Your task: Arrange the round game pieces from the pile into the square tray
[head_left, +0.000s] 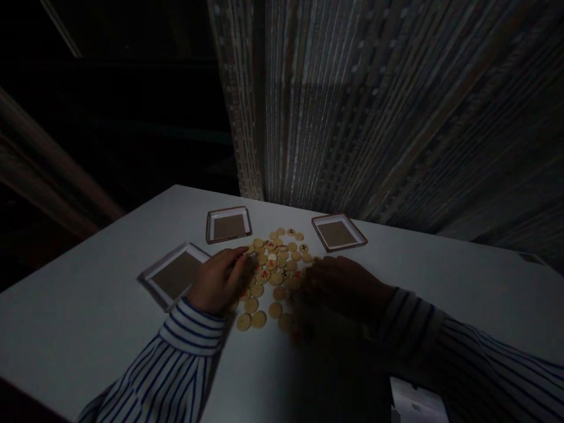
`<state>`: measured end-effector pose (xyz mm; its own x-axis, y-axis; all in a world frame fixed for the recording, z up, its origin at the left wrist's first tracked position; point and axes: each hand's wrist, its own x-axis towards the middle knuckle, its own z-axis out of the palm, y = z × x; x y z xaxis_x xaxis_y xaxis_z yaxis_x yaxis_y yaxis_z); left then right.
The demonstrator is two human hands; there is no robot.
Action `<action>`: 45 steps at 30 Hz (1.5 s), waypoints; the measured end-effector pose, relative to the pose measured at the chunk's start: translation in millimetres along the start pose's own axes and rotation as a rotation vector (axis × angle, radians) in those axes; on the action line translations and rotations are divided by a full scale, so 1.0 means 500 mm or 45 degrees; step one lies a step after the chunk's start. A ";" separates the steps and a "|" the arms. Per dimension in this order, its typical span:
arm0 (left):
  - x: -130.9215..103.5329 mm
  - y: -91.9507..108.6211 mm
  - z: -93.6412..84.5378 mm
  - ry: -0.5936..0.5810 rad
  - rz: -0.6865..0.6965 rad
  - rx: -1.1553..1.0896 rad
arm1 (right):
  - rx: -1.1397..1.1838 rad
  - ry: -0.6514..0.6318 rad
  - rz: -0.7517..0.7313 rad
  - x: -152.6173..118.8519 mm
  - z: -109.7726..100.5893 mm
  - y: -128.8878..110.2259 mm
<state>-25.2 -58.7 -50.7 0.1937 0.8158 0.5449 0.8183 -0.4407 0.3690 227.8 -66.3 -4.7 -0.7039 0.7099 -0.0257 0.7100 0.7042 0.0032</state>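
Where round tan discs (276,278) cluster | left hand (217,281) and right hand (346,286) flank them | grip closure: cannot tell

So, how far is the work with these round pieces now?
The round pieces are already out on the table. The left hand and right hand are at opposite sides of them. Any sorting looks left to do: marked and plain faces lie mixed.
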 end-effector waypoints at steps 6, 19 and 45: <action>-0.006 0.012 -0.001 0.082 0.030 -0.029 | 0.078 -0.029 0.004 0.030 0.011 -0.018; -0.014 0.011 0.014 0.093 0.126 -0.122 | -0.065 -0.191 -0.039 0.064 0.012 -0.057; -0.028 0.050 0.012 0.012 0.209 -0.264 | 0.756 0.180 0.279 0.012 -0.002 -0.057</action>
<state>-4.1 -78.9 -53.4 0.3090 0.7239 0.6169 0.6475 -0.6352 0.4210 203.6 -82.1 -3.9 -0.5084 0.8599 0.0451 0.6995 0.4430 -0.5608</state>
